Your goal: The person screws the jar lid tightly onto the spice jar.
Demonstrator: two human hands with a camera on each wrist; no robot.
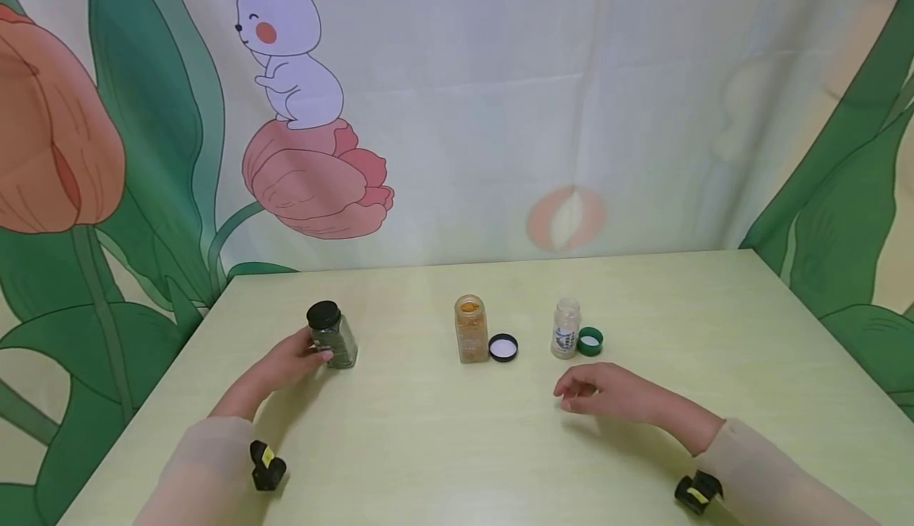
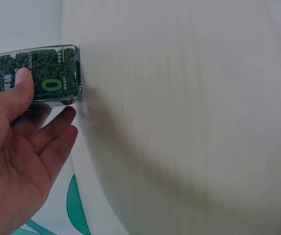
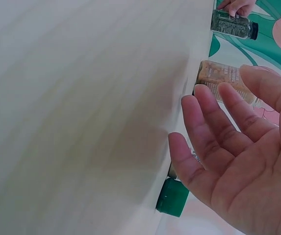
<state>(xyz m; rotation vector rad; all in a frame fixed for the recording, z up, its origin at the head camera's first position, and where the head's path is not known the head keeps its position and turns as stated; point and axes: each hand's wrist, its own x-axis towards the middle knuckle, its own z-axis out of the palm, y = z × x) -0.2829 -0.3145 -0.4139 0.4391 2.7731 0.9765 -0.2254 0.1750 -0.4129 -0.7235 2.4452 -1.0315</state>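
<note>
At the left side of the bench (image 1: 457,447), the left hand (image 1: 291,361) grips the black-capped jar of green flakes (image 1: 339,343), its thumb on the printed face and fingers behind the glass. The right hand (image 1: 610,393) holds nothing, its fingers apart and loosely curved, near the small clear jar (image 1: 566,326) and the green cap (image 1: 590,341). Between these 2 hands, an uncapped orange-brown jar (image 1: 471,337) stands beside the dark-rimmed cap (image 1: 503,347).
</note>
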